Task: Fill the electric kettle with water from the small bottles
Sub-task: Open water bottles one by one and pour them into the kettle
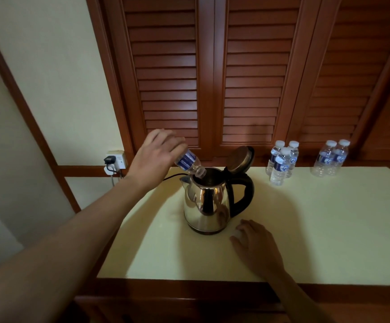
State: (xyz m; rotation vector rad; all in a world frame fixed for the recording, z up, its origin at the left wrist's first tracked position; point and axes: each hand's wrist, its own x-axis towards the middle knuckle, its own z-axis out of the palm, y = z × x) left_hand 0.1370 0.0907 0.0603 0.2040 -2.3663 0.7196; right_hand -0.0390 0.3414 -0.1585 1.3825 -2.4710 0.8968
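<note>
A shiny steel electric kettle with a black handle stands on the cream table top, its lid flipped up. My left hand grips a small water bottle by its base, tipped neck-down into the kettle's mouth. My right hand rests on the table just right of the kettle's base, fingers curled over something small and pale, perhaps a cap. Three capped bottles stand behind the kettle's right side, and two more bottles stand farther right.
A black cord runs from the kettle to a plug in the wall socket at the left. Wooden louvred doors rise behind the table. The table's wooden front edge is near me.
</note>
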